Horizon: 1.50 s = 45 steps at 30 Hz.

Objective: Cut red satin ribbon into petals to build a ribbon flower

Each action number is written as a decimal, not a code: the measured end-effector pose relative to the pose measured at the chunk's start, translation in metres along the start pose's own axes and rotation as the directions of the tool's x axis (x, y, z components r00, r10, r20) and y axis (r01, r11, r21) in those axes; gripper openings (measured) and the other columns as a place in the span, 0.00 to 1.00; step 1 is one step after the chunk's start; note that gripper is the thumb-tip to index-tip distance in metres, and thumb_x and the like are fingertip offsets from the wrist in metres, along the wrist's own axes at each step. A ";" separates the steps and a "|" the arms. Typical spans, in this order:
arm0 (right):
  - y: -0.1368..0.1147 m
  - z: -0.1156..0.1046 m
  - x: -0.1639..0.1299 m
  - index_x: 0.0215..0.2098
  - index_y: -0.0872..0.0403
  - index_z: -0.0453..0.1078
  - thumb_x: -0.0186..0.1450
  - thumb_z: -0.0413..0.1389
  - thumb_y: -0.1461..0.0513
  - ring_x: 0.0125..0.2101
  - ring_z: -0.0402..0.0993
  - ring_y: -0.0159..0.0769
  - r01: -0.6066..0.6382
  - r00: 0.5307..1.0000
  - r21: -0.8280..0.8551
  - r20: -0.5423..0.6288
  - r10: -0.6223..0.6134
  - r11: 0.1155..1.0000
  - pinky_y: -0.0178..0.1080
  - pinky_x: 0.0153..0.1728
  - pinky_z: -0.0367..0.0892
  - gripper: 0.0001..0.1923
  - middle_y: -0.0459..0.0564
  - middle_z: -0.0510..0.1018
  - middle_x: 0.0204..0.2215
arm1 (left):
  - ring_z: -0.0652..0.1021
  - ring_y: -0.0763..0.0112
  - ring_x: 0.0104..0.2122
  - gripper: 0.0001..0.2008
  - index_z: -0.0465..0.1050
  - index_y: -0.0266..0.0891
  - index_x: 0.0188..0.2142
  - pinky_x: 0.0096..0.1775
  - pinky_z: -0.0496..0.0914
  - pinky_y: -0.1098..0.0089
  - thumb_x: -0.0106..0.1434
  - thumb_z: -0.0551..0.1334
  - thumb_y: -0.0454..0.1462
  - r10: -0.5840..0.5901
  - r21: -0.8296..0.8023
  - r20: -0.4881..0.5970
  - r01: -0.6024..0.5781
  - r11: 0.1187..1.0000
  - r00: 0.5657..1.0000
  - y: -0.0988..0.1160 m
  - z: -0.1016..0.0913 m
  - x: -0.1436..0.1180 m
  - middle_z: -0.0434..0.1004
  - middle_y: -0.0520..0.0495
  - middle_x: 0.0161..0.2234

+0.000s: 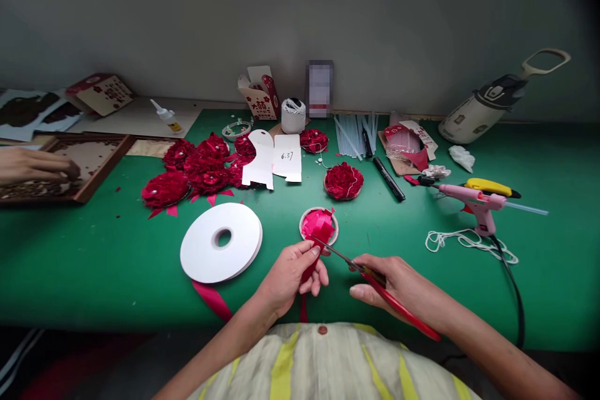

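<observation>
My left hand (300,269) pinches a red ribbon (307,272), whose tail hangs down over the table's front edge. In my right hand (391,281) is a pair of scissors (398,303) with red handles, its blades pointing left at the ribbon by my left fingertips. Just beyond the fingers lies a round pale-rimmed base (335,225) with pink-red ribbon pieces (316,223) inside it. A white ribbon spool (197,250) rests left of my left hand, and red ribbon runs from under it off the edge.
Several red ribbon flowers (206,165) lie behind the spool. On the right are a pink glue gun (478,203) with a cord, white string (450,240), a black marker (388,180) and glue sticks (349,134). Another person's hand (37,165) reaches into a wooden frame (105,165).
</observation>
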State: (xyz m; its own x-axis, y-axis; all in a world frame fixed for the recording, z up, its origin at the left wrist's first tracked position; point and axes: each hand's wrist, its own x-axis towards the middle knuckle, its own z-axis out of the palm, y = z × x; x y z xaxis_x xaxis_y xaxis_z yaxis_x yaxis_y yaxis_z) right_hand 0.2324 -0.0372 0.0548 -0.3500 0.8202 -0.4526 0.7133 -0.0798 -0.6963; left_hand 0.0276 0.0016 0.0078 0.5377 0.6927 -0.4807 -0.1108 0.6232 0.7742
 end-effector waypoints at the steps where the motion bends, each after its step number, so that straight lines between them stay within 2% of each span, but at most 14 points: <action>1: 0.001 0.000 0.000 0.38 0.52 0.67 0.61 0.49 0.45 0.21 0.49 0.29 0.004 1.000 0.002 0.002 -0.004 1.000 0.31 0.23 0.50 0.20 0.40 0.58 0.19 | 0.67 0.82 0.13 0.13 0.64 0.33 0.35 0.14 0.47 0.79 0.63 0.54 0.43 -0.002 0.000 0.001 0.002 1.000 1.000 0.000 0.000 0.000 0.73 0.47 0.21; 13: 0.013 0.001 0.005 0.38 0.52 0.68 0.60 0.51 0.46 0.21 0.48 0.28 -0.004 1.000 0.023 0.012 0.004 1.000 0.31 0.22 0.49 0.19 0.40 0.58 0.19 | 0.70 0.79 0.15 0.12 0.62 0.34 0.35 0.15 0.51 0.80 0.63 0.53 0.43 -0.022 -0.013 0.030 0.022 1.000 0.999 -0.002 0.000 0.005 0.75 0.44 0.22; 22: 0.020 0.003 0.010 0.33 0.55 0.70 0.58 0.51 0.43 0.20 0.46 0.27 0.003 1.000 -0.001 0.010 -0.003 1.000 0.30 0.22 0.49 0.23 0.39 0.56 0.17 | 0.69 0.80 0.15 0.12 0.63 0.33 0.33 0.15 0.48 0.79 0.63 0.53 0.42 -0.039 -0.003 0.013 0.039 0.999 0.999 -0.002 -0.001 0.009 0.75 0.44 0.22; 29: 0.030 0.004 0.018 0.35 0.56 0.73 0.58 0.51 0.45 0.19 0.51 0.28 -0.007 0.999 -0.032 -0.039 0.005 0.999 0.31 0.21 0.52 0.24 0.42 0.64 0.17 | 0.68 0.80 0.13 0.13 0.66 0.32 0.35 0.14 0.46 0.79 0.62 0.55 0.43 -0.095 -0.028 -0.014 0.095 0.995 0.995 0.002 -0.003 0.007 0.73 0.46 0.20; 35: 0.026 0.001 0.016 0.34 0.53 0.71 0.59 0.51 0.46 0.20 0.58 0.30 -0.006 0.998 -0.030 -0.069 0.004 1.000 0.31 0.21 0.54 0.20 0.43 0.67 0.18 | 0.70 0.77 0.15 0.16 0.67 0.33 0.39 0.15 0.54 0.79 0.61 0.55 0.46 -0.121 -0.013 -0.019 0.121 0.993 0.992 0.005 -0.005 -0.011 0.73 0.46 0.20; 39: 0.025 -0.003 0.008 0.39 0.53 0.68 0.59 0.51 0.46 0.19 0.56 0.29 0.003 0.998 0.029 -0.059 -0.002 1.000 0.31 0.21 0.54 0.21 0.41 0.64 0.19 | 0.68 0.79 0.14 0.15 0.66 0.35 0.42 0.15 0.54 0.79 0.62 0.55 0.44 -0.027 -0.086 -0.104 0.018 0.996 0.994 0.001 -0.011 -0.023 0.71 0.50 0.18; 43: 0.017 -0.002 0.002 0.41 0.54 0.67 0.60 0.51 0.47 0.20 0.57 0.29 0.008 0.979 0.173 -0.204 0.028 0.985 0.31 0.21 0.55 0.21 0.41 0.63 0.19 | 0.63 0.83 0.13 0.14 0.66 0.36 0.43 0.14 0.52 0.81 0.63 0.55 0.42 0.104 -0.137 -0.210 -0.135 0.981 0.972 0.002 -0.020 -0.035 0.67 0.55 0.17; 45: 0.005 0.003 0.002 0.43 0.54 0.66 0.60 0.53 0.50 0.22 0.60 0.29 0.068 0.958 0.290 -0.285 0.018 0.955 0.32 0.23 0.57 0.19 0.42 0.66 0.22 | 0.65 0.82 0.13 0.14 0.66 0.36 0.44 0.15 0.53 0.81 0.63 0.55 0.42 0.176 -0.101 -0.222 -0.202 0.974 0.959 0.005 -0.019 -0.043 0.68 0.54 0.17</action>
State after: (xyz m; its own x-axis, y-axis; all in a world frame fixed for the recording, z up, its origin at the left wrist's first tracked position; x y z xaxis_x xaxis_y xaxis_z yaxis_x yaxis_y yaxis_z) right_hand 0.2338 -0.0377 0.0494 -0.1495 0.9461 -0.2873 0.4813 -0.1841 -0.8570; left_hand -0.0121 -0.0185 0.0242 0.3103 0.8545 -0.4166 -0.3008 0.5039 0.8097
